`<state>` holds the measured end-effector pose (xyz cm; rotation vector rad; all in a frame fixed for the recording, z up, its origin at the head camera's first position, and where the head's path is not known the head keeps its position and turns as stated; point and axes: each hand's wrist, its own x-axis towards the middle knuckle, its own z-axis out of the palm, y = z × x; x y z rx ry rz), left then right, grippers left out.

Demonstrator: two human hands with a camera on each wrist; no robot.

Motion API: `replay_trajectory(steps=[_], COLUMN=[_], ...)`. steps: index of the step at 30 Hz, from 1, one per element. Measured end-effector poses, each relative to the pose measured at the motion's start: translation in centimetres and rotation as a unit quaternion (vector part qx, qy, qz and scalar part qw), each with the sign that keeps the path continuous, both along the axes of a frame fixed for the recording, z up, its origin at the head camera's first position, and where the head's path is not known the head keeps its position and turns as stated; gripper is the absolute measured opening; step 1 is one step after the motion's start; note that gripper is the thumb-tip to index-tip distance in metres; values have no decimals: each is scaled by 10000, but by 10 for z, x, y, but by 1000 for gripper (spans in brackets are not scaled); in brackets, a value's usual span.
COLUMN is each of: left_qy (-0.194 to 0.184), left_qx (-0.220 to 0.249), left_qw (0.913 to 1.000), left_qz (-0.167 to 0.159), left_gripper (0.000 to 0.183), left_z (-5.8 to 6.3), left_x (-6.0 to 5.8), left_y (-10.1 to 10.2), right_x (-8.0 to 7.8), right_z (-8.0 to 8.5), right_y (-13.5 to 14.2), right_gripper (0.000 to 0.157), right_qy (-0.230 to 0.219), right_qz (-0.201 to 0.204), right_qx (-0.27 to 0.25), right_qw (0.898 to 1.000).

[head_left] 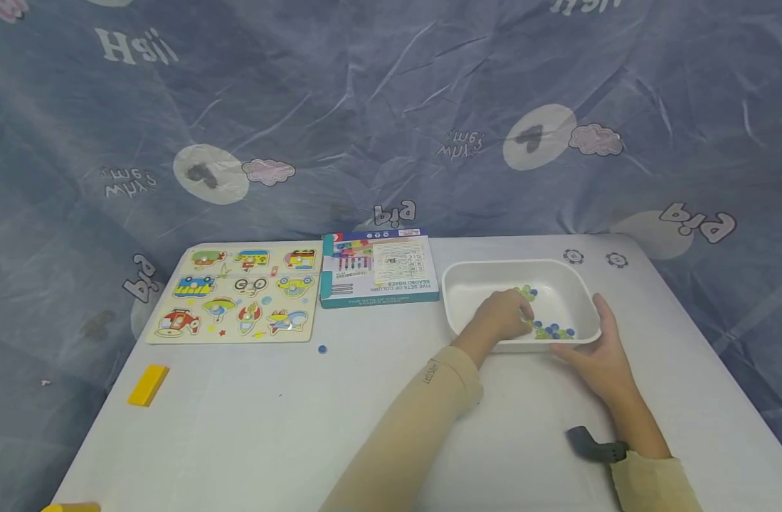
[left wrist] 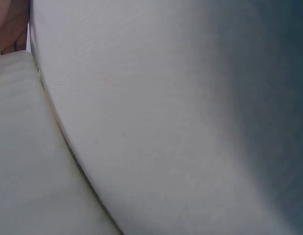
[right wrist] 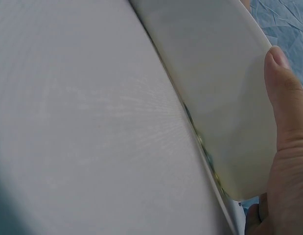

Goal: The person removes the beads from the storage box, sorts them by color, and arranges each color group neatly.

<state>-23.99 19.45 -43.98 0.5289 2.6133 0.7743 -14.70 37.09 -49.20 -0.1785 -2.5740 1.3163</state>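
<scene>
A white tray (head_left: 457, 284) stands at the right of the table, with several small blue and yellow-green beads (head_left: 553, 331) lying along its near side. More beads (head_left: 527, 292) lie farther back in it. My left hand (head_left: 506, 314) reaches over the near rim, fingers curled down beside the beads; I cannot tell whether it pinches one. At the tray's right end, my right hand (head_left: 598, 359) grips the near corner. In the right wrist view, its thumb (right wrist: 286, 98) presses on the rim of the tray (right wrist: 215, 98). The left wrist view mostly shows the tray's outer wall (left wrist: 34, 147).
Left of the tray lies a teal bead-set box (head_left: 381, 274), beside a wooden vehicle puzzle board (head_left: 230, 295). A single blue bead (head_left: 322, 349) sits in front of them. A yellow block (head_left: 149, 385) is near the left edge. Patterned fabric (head_left: 365, 107) hangs behind the table.
</scene>
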Motion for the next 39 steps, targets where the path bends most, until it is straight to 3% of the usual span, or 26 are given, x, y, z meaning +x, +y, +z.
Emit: replay_trajectory(steps=[5, 11, 15, 19, 23, 27, 30, 34, 39], left_qy=[149, 403, 613, 859, 1177, 1418, 1533, 1345, 405], left_qx=[144, 839, 1215, 1320, 1326, 1425, 1610, 2017, 2344], left_qw=[9997, 9950, 9896, 9870, 9841, 9796, 9748, 9695, 9711], left_qz=[97, 372, 458, 322, 132, -44, -210, -357, -195], left_gripper=[16, 17, 16, 16, 18, 19, 20, 18, 14], left_z=[1, 1, 10, 29, 60, 89, 101, 109, 105], left_x=[0, 0, 1, 3, 8, 18, 29, 48, 76], left_y=[-1, -3, -8, -20, -41, -63, -81, -109, -158], right_x=[0, 1, 2, 2, 0, -1, -1, -1, 0], right_z=[0, 1, 1, 1, 0, -1, -1, -1, 0], right_y=[1, -1, -1, -1, 1, 3, 4, 4, 2], right_gripper=[117, 117, 117, 117, 117, 116, 116, 116, 117], right_qy=[-80, -75, -58, -99, -104, -74, -44, -44, -114], right_qz=[-63, -41, -38, -63, -85, -85, -86, -128, -99], right_qx=[33, 15, -7, 14, 74, 107, 129, 133, -46], right_qw=[9999, 10000, 10000, 9999, 9999, 9999, 9999, 9998, 9999])
